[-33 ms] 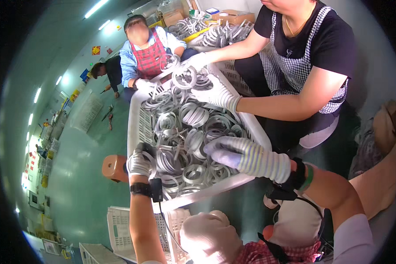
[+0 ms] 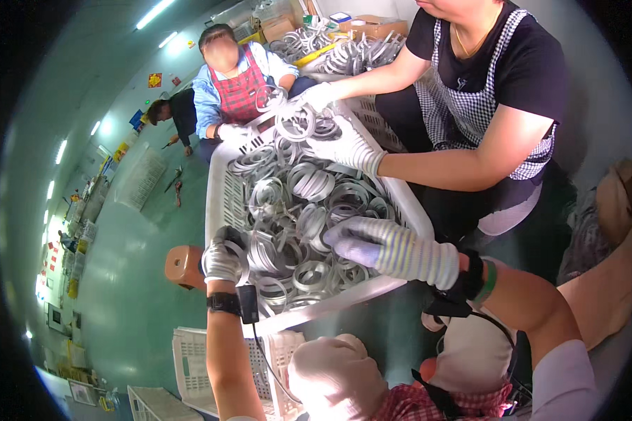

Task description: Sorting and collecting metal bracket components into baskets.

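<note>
Grey rings point(image 2: 310, 184) heaped in white crate point(image 2: 330, 302). Left hand point(image 2: 221, 261): fingers curled round ring at crate's edge. Right hand point(image 2: 393, 249) over heap, grip unclear. Rings probably light, springy (tangle-prone, too); best pinched by band.

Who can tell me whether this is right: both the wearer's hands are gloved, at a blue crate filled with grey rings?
The colour is wrong: the head view shows a white crate. The left hand and right hand are gloved, at a crate filled with grey rings.
</note>
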A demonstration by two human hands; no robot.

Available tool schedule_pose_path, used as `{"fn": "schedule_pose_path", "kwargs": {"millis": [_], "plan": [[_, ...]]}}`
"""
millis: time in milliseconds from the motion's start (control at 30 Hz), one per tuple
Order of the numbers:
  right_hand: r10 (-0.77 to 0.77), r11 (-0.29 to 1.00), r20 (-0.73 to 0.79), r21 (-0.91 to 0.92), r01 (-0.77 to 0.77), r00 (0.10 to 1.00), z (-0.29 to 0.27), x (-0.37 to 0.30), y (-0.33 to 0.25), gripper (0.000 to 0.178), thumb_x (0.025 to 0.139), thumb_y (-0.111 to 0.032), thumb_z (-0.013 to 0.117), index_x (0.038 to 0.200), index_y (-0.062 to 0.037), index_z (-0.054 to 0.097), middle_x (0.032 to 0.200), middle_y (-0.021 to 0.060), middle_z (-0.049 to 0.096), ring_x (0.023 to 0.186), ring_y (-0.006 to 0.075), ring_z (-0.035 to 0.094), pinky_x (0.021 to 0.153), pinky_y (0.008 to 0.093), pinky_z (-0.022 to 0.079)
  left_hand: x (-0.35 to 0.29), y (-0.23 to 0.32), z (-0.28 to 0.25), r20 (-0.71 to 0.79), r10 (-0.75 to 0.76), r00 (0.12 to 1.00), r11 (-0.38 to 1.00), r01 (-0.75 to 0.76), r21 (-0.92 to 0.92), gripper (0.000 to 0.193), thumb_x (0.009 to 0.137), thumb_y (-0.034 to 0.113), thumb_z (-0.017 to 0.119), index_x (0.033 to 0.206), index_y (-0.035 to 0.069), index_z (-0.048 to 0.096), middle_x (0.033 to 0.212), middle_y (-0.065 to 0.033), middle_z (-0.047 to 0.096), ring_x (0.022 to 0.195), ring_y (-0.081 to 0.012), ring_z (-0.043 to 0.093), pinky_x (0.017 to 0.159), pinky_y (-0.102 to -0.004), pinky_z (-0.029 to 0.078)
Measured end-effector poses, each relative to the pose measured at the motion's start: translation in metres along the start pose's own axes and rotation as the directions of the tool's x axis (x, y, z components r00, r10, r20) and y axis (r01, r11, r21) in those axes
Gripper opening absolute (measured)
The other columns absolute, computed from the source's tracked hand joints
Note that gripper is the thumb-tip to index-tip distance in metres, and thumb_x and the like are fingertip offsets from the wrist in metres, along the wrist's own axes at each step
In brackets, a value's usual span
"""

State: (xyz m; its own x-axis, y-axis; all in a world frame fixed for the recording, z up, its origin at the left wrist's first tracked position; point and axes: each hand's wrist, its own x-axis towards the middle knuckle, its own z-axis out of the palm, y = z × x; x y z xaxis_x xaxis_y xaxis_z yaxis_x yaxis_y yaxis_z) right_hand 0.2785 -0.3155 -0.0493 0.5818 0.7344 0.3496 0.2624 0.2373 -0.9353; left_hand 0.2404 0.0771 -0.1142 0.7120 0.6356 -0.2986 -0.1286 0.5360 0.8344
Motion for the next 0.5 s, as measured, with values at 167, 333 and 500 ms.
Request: {"fn": "schedule_pose_path", "kwargs": {"millis": [167, 333, 500], "plan": [[0.134, 0.990, 0.062, -0.045, -0.131, 0.989, 0.020, 0.009, 0.015, 0.026, 0.092, -0.017, 0.057, 0.113, -0.0034, 0.059, 0.106, 0.0059, 0.062, 0.098, 0.0118, 0.057, 0.086, 0.0277, 0.046, -0.068, 0.033, 0.029, 0.082, -0.064, 0.995, 0.984, 0.076, -0.160, 0.012, 0.086, 0.010, 0.058, 0.077, 0.004, 0.054, 0.063, -0.0028, 0.050, 0.056, -0.0175, 0.050, 0.042, -0.0157, 0.044], [0.107, 0.978, 0.068, -0.186, -0.092, 0.992, 0.037, 0.021, 0.032, 0.029, 0.090, -0.026, 0.058, 0.107, -0.0028, 0.060, 0.097, 0.0104, 0.064, 0.089, 0.0181, 0.060, 0.082, 0.0313, 0.047, -0.113, 0.034, 0.058, 0.118, 0.014, 0.993, 0.978, 0.010, -0.208, 0.012, 0.090, 0.012, 0.054, 0.080, 0.005, 0.054, 0.063, -0.0008, 0.045, 0.056, -0.0138, 0.043, 0.053, -0.0284, 0.045], [0.159, 0.987, 0.170, -0.041, -0.154, 0.973, 0.050, 0.045, 0.060, 0.030, 0.092, -0.032, 0.055, 0.104, -0.0046, 0.062, 0.091, 0.0058, 0.064, 0.086, 0.0140, 0.058, 0.080, 0.0301, 0.046, -0.148, 0.022, 0.080, 0.240, 0.129, 0.962, 0.986, -0.098, -0.136, 0.012, 0.092, 0.014, 0.053, 0.083, 0.006, 0.053, 0.064, -0.0002, 0.045, 0.055, -0.0138, 0.042, 0.055, -0.0288, 0.045]]}}
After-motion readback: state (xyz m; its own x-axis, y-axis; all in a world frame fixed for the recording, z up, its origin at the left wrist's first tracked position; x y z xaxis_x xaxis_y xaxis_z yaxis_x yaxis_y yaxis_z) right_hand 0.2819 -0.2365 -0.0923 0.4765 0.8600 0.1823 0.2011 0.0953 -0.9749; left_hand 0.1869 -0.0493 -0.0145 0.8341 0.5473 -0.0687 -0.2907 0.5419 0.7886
